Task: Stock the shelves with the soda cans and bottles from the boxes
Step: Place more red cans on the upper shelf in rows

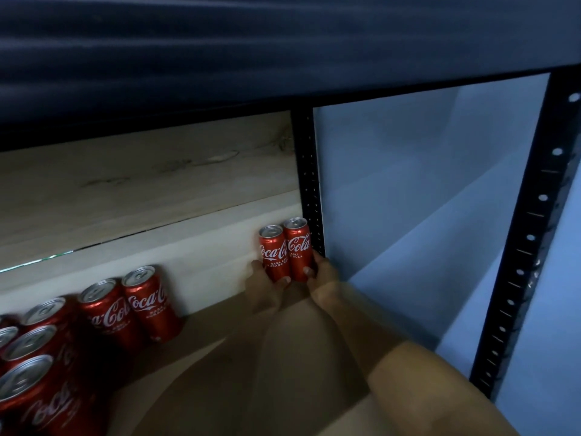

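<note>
Two red Coca-Cola cans stand upright side by side at the back right corner of the shelf board (220, 350). My left hand (267, 291) grips the left can (273, 251) low on its body. My right hand (322, 280) grips the right can (298, 245), which sits against the black rear post. Both arms reach deep under the upper shelf. Several more red cans (103, 309) stand in rows at the shelf's left end.
The dark upper shelf (283, 48) hangs low overhead. A pale wooden panel (141, 190) closes the back. Black perforated posts stand at the rear (309, 184) and at the front right (522, 247). A light blue wall (424, 184) shows past the right side.
</note>
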